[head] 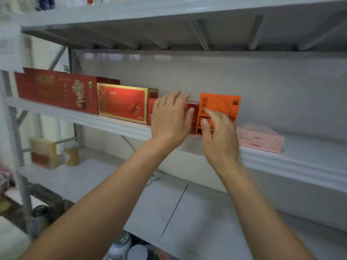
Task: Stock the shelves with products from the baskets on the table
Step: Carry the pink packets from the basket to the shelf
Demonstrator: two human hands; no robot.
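As I reach up to the middle shelf (300,162), my left hand (169,119) lies flat against a small red box (195,122) that stands near the shelf's front edge. The fingers stretch over its top, the thumb rests on its front, and nothing is clasped. Only thin strips of that box show on either side of my hand. My right hand (219,134) is loose and spread, its forefinger touching the face of an orange box (223,102) that stands upright just right of the red one and touches it. Black lettering runs across the lower half of the orange box, but my hand covers most of it and I can make out only a capital A. Left of the small red box stands a red box with a gold border (122,103), printed with a gold double-helix figure. Beyond it is a long dark red box (56,91) with a gold flower pattern. The writing on both is too blurred to read. Two pink boxes (261,137) lie stacked flat to the right of the orange box.
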